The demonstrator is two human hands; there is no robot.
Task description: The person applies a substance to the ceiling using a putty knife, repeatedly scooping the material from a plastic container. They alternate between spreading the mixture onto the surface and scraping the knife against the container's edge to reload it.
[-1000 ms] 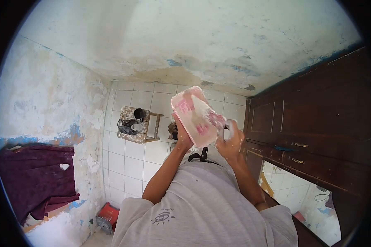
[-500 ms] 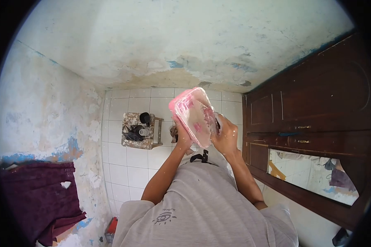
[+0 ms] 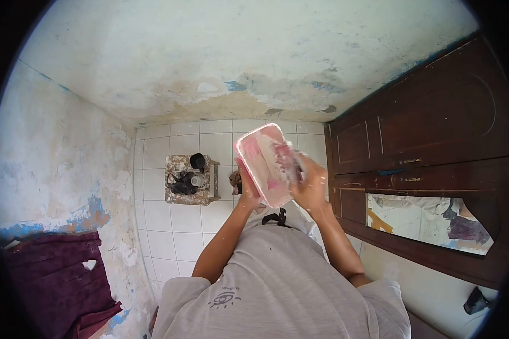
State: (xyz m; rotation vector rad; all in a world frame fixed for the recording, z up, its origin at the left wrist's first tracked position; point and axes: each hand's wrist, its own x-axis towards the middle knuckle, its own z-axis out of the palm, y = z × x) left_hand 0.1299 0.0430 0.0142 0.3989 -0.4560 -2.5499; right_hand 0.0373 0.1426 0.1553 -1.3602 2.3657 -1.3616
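My left hand is wrapped round the left side of a pink plastic tub, its inside smeared with a whitish paste. The tub is tilted, so its opening faces up towards me. At the tub's right side, my right hand is closed on a flat, paste-covered scraper, blurred by motion. The scraper's front part lies over or inside the tub's opening; exactly where it touches cannot be seen. White specks dot the right hand.
A paint-splattered stool bears a black cup and a dark bag. A dark wooden cupboard with a mirror stands at right. Peeling walls rise ahead and at left, where a purple cloth hangs. White tiles cover the floor.
The tub has turned so that more of its inside faces me. My right hand and the scraper have shifted slightly at the tub's right side. The view has moved a little.
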